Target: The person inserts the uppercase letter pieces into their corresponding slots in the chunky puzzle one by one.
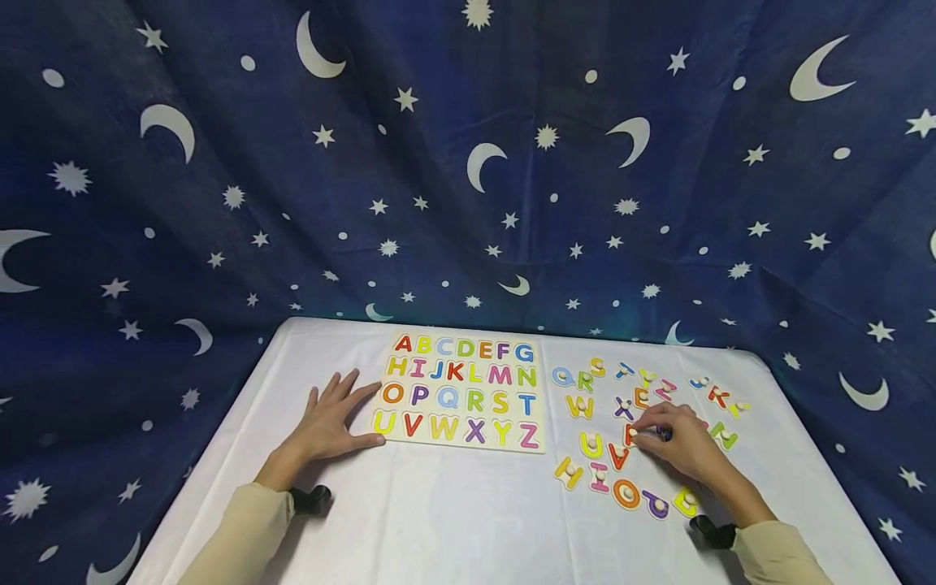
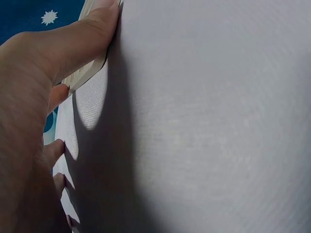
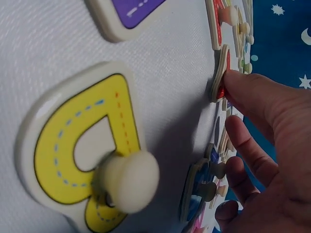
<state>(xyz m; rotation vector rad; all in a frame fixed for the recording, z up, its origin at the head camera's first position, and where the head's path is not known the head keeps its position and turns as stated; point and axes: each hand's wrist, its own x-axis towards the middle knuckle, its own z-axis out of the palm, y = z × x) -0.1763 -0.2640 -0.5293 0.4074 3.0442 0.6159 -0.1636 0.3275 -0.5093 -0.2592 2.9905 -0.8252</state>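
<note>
The pale wooden alphabet board [image 1: 461, 445] lies left of centre, with printed colored letters in rows. At its left side rests my left hand [image 1: 329, 422], fingers spread, the thumb at the lower left corner and the index fingertip at the left edge. In the left wrist view the thumb [image 2: 92, 29] lies against the board's edge. My right hand [image 1: 683, 443] pinches a red letter piece [image 1: 630, 435] among the loose pieces on the right. The right wrist view shows thumb and red piece [image 3: 222, 73] together; the hand hides part of its letter.
Loose knobbed letters surround the right hand: a red A [image 1: 618, 457], yellow U [image 1: 591, 445], purple X [image 1: 623, 408], orange O [image 1: 626, 494], purple P [image 1: 656, 505] and several others. A yellow letter piece [image 3: 53, 150] lies near the right wrist. A starry blue cloth [image 1: 439, 162] hangs behind the white table.
</note>
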